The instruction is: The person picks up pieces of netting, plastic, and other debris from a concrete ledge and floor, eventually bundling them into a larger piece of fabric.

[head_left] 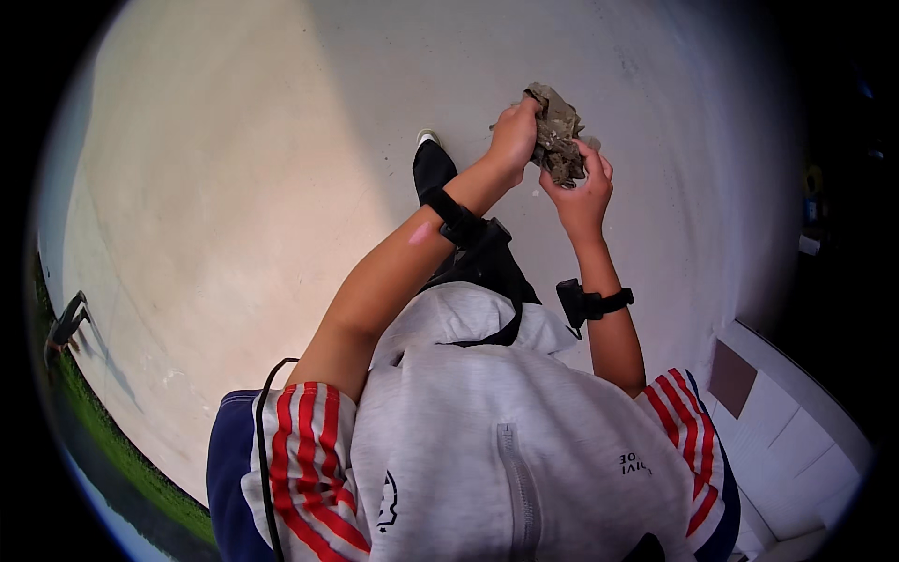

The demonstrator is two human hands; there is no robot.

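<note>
A crumpled, dirty grey-brown rag is held out in front of me, above the pale floor. My left hand is closed on its left side, thumb side toward the rag. On its lower right, the curled fingers and thumb of my right hand grip it. Folds of the rag hide some of the left fingertips. A black band with a small box is strapped round each forearm.
Pale concrete floor spreads around me, part sunlit and part shaded. One dark-trousered leg ends in a shoe. A dark object stands at the far left beside a grass strip. White panels edge the lower right.
</note>
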